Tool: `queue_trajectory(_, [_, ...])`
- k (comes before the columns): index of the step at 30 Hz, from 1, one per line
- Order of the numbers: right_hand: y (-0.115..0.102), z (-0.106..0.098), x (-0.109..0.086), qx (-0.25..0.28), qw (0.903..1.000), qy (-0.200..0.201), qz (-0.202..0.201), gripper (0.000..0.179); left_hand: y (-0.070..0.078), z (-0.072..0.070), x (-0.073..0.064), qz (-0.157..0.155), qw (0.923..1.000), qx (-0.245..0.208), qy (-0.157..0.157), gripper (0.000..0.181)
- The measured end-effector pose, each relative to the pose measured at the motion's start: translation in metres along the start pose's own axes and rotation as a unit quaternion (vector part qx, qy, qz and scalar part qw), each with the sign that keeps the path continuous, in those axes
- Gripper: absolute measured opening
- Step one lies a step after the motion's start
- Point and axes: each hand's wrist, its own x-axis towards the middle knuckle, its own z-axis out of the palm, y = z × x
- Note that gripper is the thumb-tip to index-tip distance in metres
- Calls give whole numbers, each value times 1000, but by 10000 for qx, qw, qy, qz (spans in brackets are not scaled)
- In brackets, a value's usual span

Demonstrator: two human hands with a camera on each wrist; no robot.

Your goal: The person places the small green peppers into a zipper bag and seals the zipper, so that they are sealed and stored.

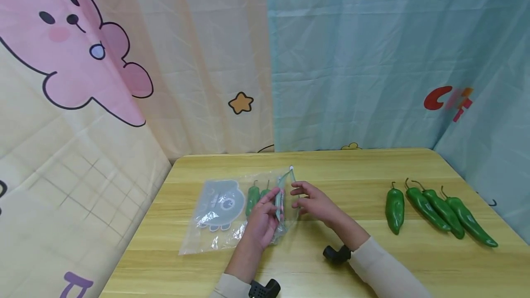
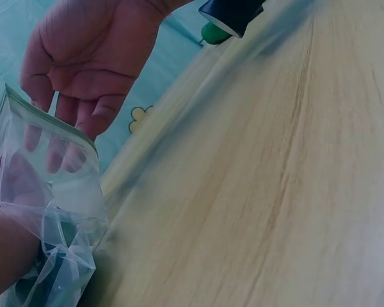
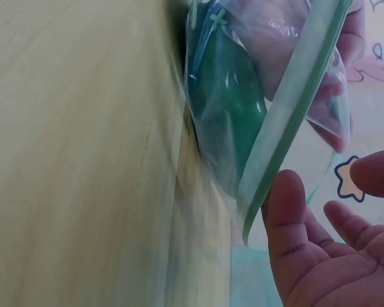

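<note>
A clear zip bag with a blue-grey cartoon print lies on the table, its green-edged mouth raised and spread toward the right. Green peppers show through the film. My left hand is at the mouth side of the bag, fingers extended against the film; in the left wrist view the film partly covers it. My right hand faces it from the right, fingers loosely bent and spread. In the right wrist view one right fingertip is right at the green zip edge, and no pepper shows in that hand.
Several green peppers lie side by side at the right of the wooden table, stems pointing to the back. Printed curtains hang behind and beside the table. Each wrist wears a black camera.
</note>
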Motion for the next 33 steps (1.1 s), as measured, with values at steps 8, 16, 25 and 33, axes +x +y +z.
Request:
queue_trajectory(8, [2,-4,-1,-44,10000,70,40,51,1,1,2,-137,9999,95,-5,58])
queue_trajectory(16, [-1,-10,-6,-90,9996,253,89,50,-5,-2,3,-308,9993,93,204,60])
queue_trajectory(25, [1,-19,-8,-245,9994,261,-12,50,-8,-6,5,-205,9994,23,274,59])
queue_trajectory(33, [-1,-35,-15,-394,9986,347,-90,50,-9,-8,4,-201,9995,-73,212,58])
